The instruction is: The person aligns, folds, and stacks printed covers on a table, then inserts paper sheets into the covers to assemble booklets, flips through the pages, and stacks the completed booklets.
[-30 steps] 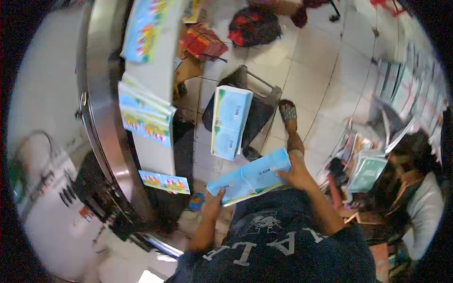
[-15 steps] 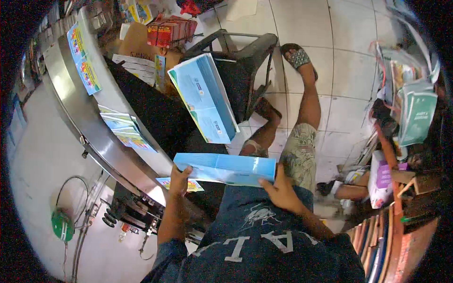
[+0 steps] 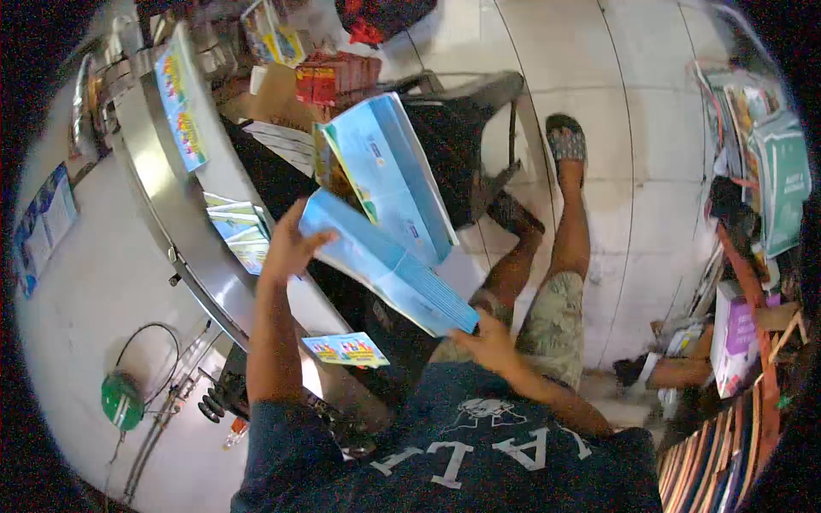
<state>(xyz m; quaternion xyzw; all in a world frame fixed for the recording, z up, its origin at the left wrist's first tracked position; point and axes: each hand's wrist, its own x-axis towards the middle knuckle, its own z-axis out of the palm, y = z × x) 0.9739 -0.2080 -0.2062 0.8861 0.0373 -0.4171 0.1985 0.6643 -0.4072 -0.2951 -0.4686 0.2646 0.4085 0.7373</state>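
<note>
Between my hands a stack of blue printed sheets (image 3: 385, 269) is tilted, its far left end higher than its near right end. My left hand (image 3: 295, 244) is closed around the left end, the thumb lying over the top. At the lower right corner my right hand (image 3: 494, 344) grips the other end. Just beyond lies a second pile of blue printed sheets (image 3: 389, 175) on a dark stool (image 3: 470, 111), very close to the held stack; whether the two touch I cannot tell. A colourful printed sheet (image 3: 346, 350) rests on the machine's edge near my left forearm.
On my left curves a metal-edged machine (image 3: 171, 205) with printed sheets (image 3: 238, 231) on its ledge. Bundled red booklets (image 3: 338, 79) sit beyond the stool. To the right are plastic-wrapped green booklets (image 3: 782, 184), a purple-and-white box (image 3: 737, 342) and a wooden rack (image 3: 718, 453).
The held stack has swung from nearly level to a slant, its left end moving up and away with my left hand. My right hand has dropped slightly. The view has shifted.
</note>
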